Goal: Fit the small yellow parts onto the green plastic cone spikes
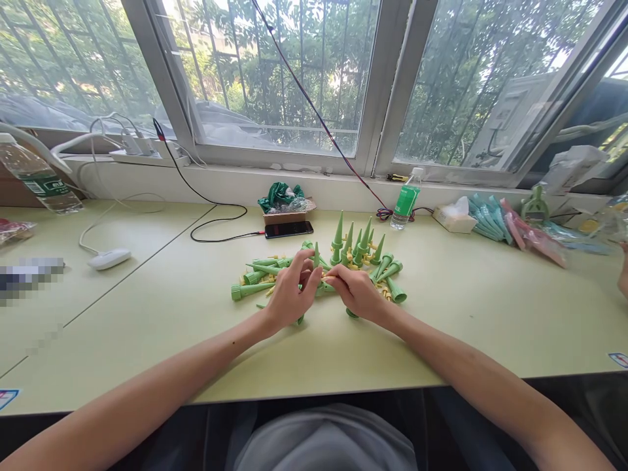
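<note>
My left hand (290,296) is closed round a green plastic cone-shaped spike (316,254), its point showing upward between thumb and fingers. Against it, my right hand (362,294) pinches a small yellow piece (324,277), most of which the fingertips cover. Whether the yellow piece is seated in the spike I cannot tell. Behind the right hand several green spikes (339,230) stand upright with yellow parts at their bases. More green spikes (252,290) lie on their sides left of the left hand, with small yellow pieces among them. Others (396,290) lie beside the right hand.
Behind the pile are a phone (289,229) on a cable and a small box (286,212) with green wrapping. A water bottle (405,199) and tissue pack (455,216) stand back right. Bagged items (532,235) lie farther right. A white mouse (110,259) rests left.
</note>
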The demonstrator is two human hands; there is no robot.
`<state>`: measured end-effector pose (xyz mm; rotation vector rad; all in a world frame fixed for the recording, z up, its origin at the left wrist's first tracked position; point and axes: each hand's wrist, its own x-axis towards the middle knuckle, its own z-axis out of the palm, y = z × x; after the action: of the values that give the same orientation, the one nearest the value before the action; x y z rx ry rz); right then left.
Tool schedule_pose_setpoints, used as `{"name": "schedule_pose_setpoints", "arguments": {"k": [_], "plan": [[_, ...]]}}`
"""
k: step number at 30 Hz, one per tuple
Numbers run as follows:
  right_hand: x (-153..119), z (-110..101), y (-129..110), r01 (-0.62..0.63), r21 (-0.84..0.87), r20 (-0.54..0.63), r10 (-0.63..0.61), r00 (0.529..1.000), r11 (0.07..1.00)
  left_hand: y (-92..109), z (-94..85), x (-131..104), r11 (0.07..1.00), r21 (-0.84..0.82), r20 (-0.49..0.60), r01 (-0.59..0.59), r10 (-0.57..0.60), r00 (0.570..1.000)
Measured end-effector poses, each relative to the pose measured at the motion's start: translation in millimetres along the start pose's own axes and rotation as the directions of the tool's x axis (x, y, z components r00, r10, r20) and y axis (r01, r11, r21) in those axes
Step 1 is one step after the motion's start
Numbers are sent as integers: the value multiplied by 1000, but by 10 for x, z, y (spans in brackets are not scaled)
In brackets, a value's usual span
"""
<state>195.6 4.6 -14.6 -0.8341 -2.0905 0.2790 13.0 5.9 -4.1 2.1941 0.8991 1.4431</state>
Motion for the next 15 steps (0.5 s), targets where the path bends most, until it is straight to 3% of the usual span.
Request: {"name": "schedule_pose_setpoints", "arguments": {"k": [9, 15], "plan": [[-3, 1, 17, 0, 17, 22, -1, 1000, 1000, -15, -5, -11, 1000, 11, 10, 14, -14, 1000], [-6, 5, 28, 7, 2, 29, -7, 1000, 1000, -32, -7, -9, 995, 35, -7, -91, 92, 996]]}}
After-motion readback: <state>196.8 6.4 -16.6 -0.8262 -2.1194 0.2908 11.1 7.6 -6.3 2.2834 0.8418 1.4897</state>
